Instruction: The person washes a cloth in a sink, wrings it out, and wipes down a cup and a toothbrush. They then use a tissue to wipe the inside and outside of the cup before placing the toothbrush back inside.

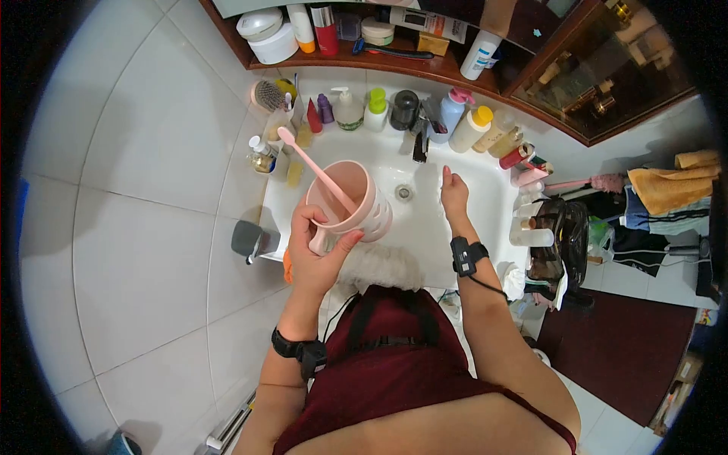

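Note:
A pink cup [376, 215] is held by its handle in my left hand [315, 254], tilted over the near left part of the white sink [284, 205]. A pink toothbrush [318, 171] leans inside the cup, its head sticking out past the rim. My right hand [455, 199] hovers over the right side of the basin, below the black faucet [421, 144]. Its fingers look curled together with the thumb on top; whether anything is in them is hidden. The drain [404, 192] lies between the cup and my right hand.
Several bottles, among them a yellow-capped one [472, 129] and a pump bottle [347, 110], line the sink's back edge. Above hangs a wooden cabinet shelf [364, 57] with toiletries. A grey bin-like holder [247, 237] is at the left, and an orange towel [675, 189] hangs right.

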Action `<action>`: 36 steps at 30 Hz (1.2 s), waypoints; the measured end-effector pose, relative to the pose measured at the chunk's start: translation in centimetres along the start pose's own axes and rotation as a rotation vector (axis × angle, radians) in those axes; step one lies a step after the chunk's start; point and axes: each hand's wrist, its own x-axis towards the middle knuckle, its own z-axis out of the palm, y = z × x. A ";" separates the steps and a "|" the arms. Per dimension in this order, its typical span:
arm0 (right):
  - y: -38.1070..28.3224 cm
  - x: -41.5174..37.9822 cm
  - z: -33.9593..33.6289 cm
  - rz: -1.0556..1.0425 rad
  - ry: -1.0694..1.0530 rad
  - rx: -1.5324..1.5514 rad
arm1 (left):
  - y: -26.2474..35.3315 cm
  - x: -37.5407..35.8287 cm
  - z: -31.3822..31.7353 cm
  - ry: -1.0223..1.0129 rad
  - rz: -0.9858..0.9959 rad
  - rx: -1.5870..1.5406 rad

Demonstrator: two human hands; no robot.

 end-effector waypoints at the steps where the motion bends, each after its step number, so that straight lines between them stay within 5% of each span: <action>1: 0.6 -0.1 0.2 0.005 0.029 0.010 | 0.0 -0.2 -0.3 -0.004 0.005 -0.005; 10: 0.5 -2.6 -0.8 0.102 -0.043 0.121 | 0.7 -2.2 -2.7 -0.063 0.000 -0.011; 13: -1.0 -4.1 -2.1 0.353 -0.185 0.441 | 0.9 -2.6 -3.3 -0.093 0.045 -0.056; 19: -7.6 -9.6 -6.0 0.267 -0.421 1.412 | 0.9 -3.0 -4.6 -0.166 0.042 -0.109; 28: -6.5 -12.8 -9.1 0.157 -0.309 0.772 | 0.8 -4.0 -3.9 -0.259 0.057 -0.153; 31: -9.3 -14.7 -11.4 0.082 -0.467 1.342 | 1.5 -4.8 -3.7 -0.261 0.017 -0.134; 34: -8.0 -13.2 -10.9 -0.136 -0.315 0.358 | 2.8 -5.6 -3.1 -0.256 0.030 -0.133; 36: -10.1 -14.0 -12.9 0.012 -0.397 0.978 | 3.1 -5.9 -2.6 -0.229 0.067 -0.091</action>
